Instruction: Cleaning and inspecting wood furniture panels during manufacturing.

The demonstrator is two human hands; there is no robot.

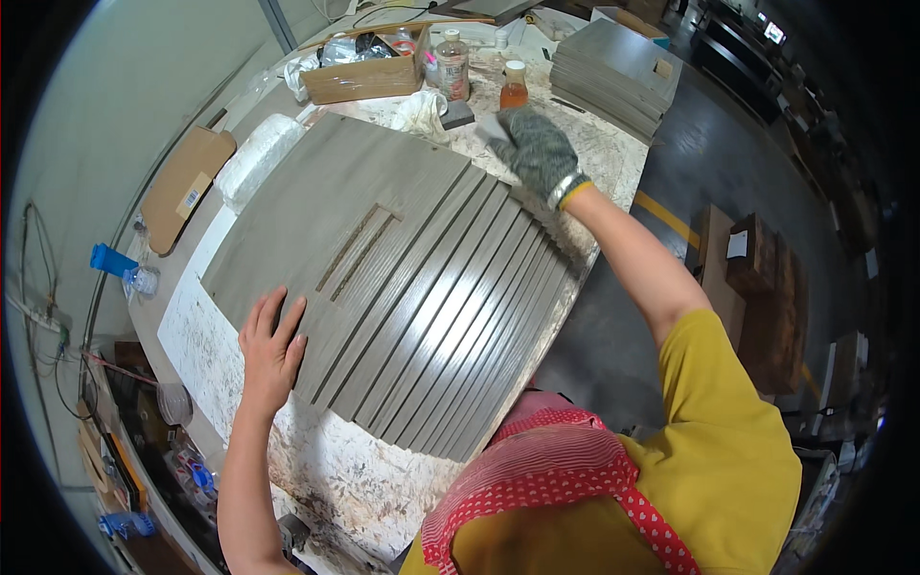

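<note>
On a speckled workbench, fanned grey wood-grain panels (one slotted) under flat, open hands: left hand, gloved right hand.

2 bottles, cardboard box

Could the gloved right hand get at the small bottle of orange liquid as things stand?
Probably yes: the gloved right hand lies near the small bottle of orange liquid, and only bare speckled tabletop shows between them.

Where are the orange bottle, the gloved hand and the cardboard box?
orange bottle (514, 88), head view, on its orange body.
right hand (538, 150), head view, on the glove's back.
cardboard box (364, 80), head view, on its front wall.
</note>
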